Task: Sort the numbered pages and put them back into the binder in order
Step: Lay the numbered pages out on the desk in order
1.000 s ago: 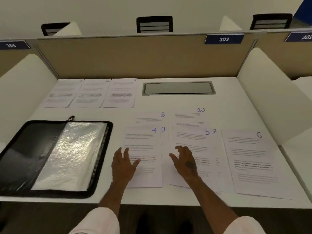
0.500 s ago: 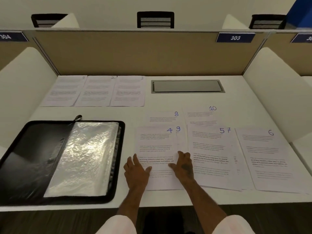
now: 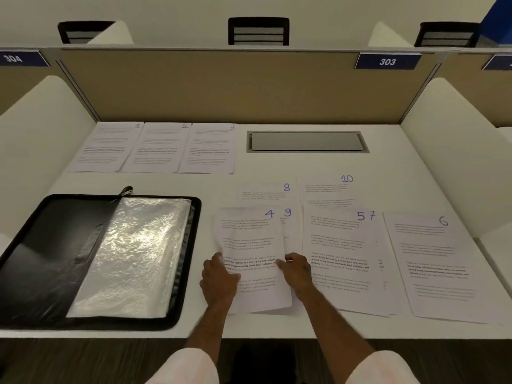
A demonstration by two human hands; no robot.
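Page 4 [image 3: 249, 236] seems pinched between left hand [image 3: 219, 281] and right hand [image 3: 297, 273].

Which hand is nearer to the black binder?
Left. The left hand holds page 4 at its left edge, just right of the binder; the right hand holds its right edge.

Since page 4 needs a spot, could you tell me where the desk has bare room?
Bare: the patch between the metal hatch and the right divider, and the strip between page 3 and the binder. Crowded: front right, where page 4 to page 6 overlap.
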